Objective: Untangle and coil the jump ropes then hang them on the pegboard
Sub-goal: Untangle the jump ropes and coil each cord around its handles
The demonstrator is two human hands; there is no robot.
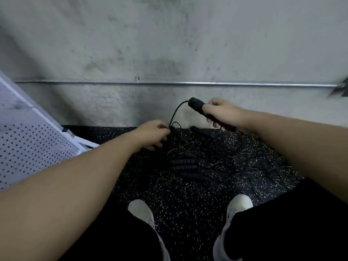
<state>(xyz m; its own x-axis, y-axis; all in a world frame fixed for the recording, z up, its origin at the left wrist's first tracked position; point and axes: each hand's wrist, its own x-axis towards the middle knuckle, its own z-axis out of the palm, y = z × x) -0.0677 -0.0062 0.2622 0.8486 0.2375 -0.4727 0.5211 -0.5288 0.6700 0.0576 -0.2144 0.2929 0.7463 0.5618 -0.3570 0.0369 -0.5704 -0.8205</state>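
Note:
My right hand (221, 112) grips a black jump rope handle (195, 103), held up in front of the wall. A thin black cord (176, 112) arcs from the handle's tip down to my left hand (153, 133), which pinches it just above the floor. Several more black ribbed handles (183, 164) and thin tangled cords lie on the speckled black floor mat (188, 200) below my hands. The white pegboard (28, 147) leans at the left edge of the view.
A grey concrete wall with a horizontal metal pipe (207, 84) stands close ahead. My two white shoes (141, 210) are planted on the mat at the bottom. A dark object (340, 89) pokes in at the right edge.

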